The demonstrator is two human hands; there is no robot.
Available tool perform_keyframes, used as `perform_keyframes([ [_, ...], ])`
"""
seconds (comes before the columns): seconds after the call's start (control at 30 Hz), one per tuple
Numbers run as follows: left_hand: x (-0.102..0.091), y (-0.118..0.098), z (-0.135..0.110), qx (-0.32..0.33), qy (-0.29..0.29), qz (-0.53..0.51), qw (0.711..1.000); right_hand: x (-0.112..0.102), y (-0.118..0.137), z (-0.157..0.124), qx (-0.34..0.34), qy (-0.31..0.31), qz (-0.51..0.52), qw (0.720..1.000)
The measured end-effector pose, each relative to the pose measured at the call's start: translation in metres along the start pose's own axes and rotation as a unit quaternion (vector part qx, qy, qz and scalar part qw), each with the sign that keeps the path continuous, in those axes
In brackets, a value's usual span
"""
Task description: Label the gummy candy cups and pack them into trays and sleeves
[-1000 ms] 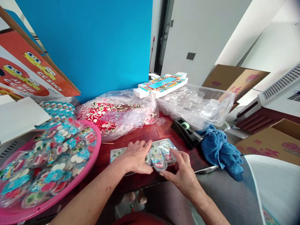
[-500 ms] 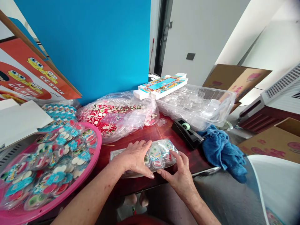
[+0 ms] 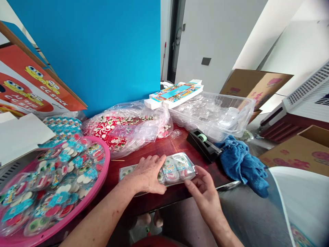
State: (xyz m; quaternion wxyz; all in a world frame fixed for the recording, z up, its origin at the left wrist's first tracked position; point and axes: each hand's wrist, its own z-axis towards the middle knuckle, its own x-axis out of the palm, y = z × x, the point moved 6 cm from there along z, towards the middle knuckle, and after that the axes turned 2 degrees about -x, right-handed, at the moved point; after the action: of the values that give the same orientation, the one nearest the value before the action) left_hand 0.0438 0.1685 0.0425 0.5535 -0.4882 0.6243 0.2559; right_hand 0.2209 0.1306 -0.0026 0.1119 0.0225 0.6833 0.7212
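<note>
A clear plastic tray (image 3: 182, 163) lies on the dark red table in front of me, filled with small clear packs of eyeball-like and red-and-white pieces with printed blue labels. My left hand (image 3: 147, 175) spans the tray's middle, fingers over the top and thumb down at the near edge, gripping it across. At the tray's right end my right hand (image 3: 204, 188) has its thumb and curled fingers around the near corner. What lies under my left palm is hidden.
Left stands a pink basket (image 3: 102, 171) full of similar packs. Behind are a bag of loose pieces (image 3: 115, 130), a flat printed box (image 3: 177, 94) and a clear bin (image 3: 241, 103) of plastic shells. A tape dispenser (image 3: 203, 145) and blue cloth (image 3: 239, 164) are at right.
My right hand has slid right and slightly down, from the top and near edge of the tray to its right corner. The left hand stays across the tray.
</note>
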Motion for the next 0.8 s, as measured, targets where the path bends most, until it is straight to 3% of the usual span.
perform_keyframes([
  [0.1, 0.002, -0.003, 0.0, -0.002, -0.019, 0.019, 1.0, -0.008, -0.001, 0.008, 0.101, -0.025, 0.114, 0.988],
  [0.27, 0.003, -0.007, 0.0, -0.008, -0.031, 0.039, 0.999, -0.01, 0.005, 0.024, 0.193, -0.032, 0.126, 0.973],
  [0.53, 0.002, -0.013, -0.002, 0.002, -0.031, 0.055, 0.998, -0.011, 0.001, 0.019, 0.264, -0.053, 0.231, 0.935],
  [0.8, 0.006, -0.014, -0.001, -0.006, -0.052, 0.068, 0.996, -0.003, -0.008, 0.013, 0.273, -0.061, 0.323, 0.904],
])
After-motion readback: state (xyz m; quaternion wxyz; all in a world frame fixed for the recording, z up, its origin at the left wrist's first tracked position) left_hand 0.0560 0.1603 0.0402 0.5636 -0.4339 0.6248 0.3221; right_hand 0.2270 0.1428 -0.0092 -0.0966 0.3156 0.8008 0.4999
